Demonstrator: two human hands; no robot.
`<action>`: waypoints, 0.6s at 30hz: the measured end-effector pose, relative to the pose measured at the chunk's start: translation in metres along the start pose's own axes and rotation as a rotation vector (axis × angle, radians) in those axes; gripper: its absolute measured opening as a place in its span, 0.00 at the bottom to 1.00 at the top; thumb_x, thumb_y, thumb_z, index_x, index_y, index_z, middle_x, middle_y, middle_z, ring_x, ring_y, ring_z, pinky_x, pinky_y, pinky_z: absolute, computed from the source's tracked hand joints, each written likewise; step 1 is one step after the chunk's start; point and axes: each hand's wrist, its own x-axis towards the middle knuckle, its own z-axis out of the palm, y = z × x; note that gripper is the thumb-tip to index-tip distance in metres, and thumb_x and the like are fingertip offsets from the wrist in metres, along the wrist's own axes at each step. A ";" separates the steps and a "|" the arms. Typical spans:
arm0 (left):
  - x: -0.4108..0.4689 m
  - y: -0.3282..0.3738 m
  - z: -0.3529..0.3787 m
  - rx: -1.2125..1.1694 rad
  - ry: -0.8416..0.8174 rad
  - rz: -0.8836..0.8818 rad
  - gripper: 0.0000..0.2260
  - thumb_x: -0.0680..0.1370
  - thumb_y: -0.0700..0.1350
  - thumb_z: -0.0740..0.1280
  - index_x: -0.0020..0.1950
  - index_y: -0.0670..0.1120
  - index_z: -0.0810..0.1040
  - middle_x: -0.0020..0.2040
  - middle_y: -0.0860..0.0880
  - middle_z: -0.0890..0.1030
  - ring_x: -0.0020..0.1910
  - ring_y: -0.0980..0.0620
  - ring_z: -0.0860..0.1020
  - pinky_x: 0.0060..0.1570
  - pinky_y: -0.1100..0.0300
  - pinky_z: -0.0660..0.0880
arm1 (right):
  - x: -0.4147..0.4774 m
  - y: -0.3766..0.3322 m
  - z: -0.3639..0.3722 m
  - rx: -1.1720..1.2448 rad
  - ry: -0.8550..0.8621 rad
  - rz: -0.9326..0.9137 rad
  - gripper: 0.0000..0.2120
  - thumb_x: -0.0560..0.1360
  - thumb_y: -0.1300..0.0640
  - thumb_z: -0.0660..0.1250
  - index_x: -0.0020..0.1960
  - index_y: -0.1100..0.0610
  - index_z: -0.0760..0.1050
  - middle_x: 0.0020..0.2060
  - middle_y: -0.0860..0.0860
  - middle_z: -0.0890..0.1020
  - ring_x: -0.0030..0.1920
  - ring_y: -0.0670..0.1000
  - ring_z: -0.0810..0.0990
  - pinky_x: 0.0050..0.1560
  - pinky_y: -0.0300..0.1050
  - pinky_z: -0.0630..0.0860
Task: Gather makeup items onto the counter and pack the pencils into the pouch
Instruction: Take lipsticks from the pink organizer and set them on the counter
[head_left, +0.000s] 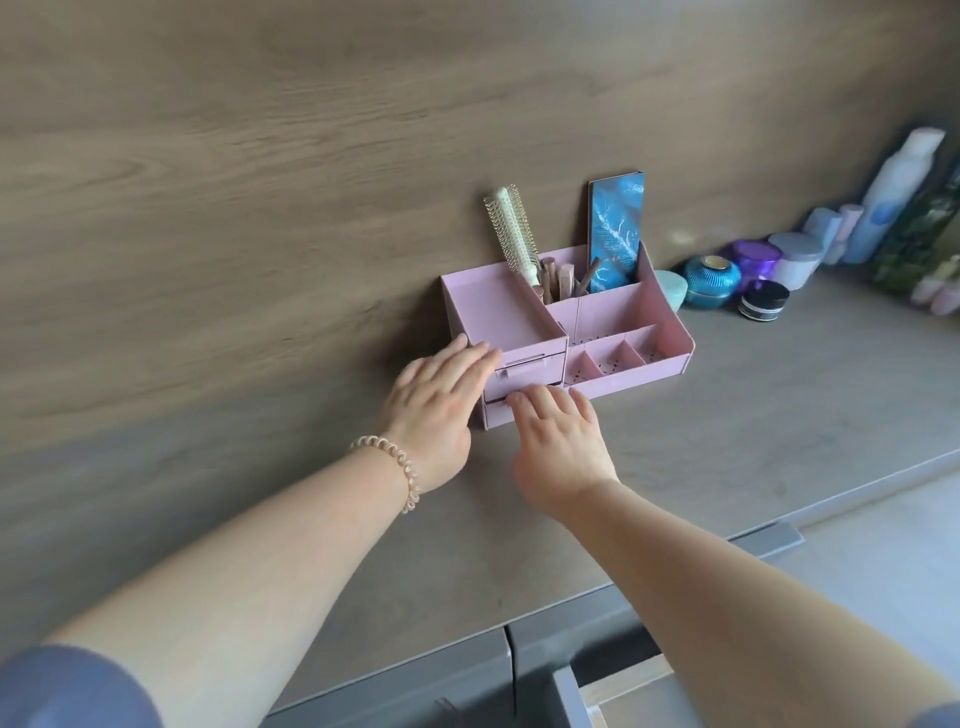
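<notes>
At frame centre, the left hand (435, 400) lies flat with fingers spread against the pink plastic organiser's (566, 332) left front corner, holding nothing. The right hand (558, 441), fingers loosely bent, touches its slightly protruding lower drawer (498, 410). Brown pencils (558, 280) stand in the organiser's rear compartment on the grey surface (727, 415).

Two bare forearms are seen entering from the bottom edge. A spiral coil hair tie (393, 467), pale peach and translucent, is worn as a bracelet around the left wrist. A blue-grey short sleeve (67, 686) is seen at the lower left corner, ending above the elbow. A sliver of the same blue-grey fabric (937, 721) is glimpsed at the lower right corner. The left hand (434, 405) and right hand (558, 441) are bare; fingernails are hidden or too blurred to be judged.
</notes>
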 end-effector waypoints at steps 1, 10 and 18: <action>0.001 -0.002 0.000 -0.004 0.002 0.020 0.30 0.66 0.41 0.51 0.68 0.44 0.71 0.66 0.47 0.76 0.67 0.46 0.72 0.63 0.57 0.61 | 0.003 0.001 0.004 -0.021 0.051 0.001 0.22 0.62 0.60 0.63 0.57 0.56 0.74 0.51 0.52 0.78 0.52 0.58 0.76 0.63 0.54 0.67; 0.000 0.002 0.009 -0.062 -0.030 -0.020 0.31 0.67 0.40 0.48 0.69 0.42 0.70 0.67 0.44 0.74 0.69 0.44 0.70 0.67 0.56 0.59 | 0.004 0.004 0.006 -0.109 0.216 -0.028 0.12 0.59 0.63 0.63 0.41 0.52 0.67 0.34 0.51 0.75 0.34 0.57 0.76 0.40 0.48 0.70; -0.002 0.003 0.006 -0.114 -0.028 -0.037 0.32 0.65 0.42 0.50 0.69 0.42 0.68 0.68 0.45 0.73 0.70 0.44 0.69 0.69 0.55 0.60 | -0.030 0.019 -0.007 -0.048 0.139 -0.061 0.15 0.54 0.65 0.74 0.37 0.50 0.77 0.36 0.48 0.78 0.34 0.54 0.77 0.43 0.45 0.58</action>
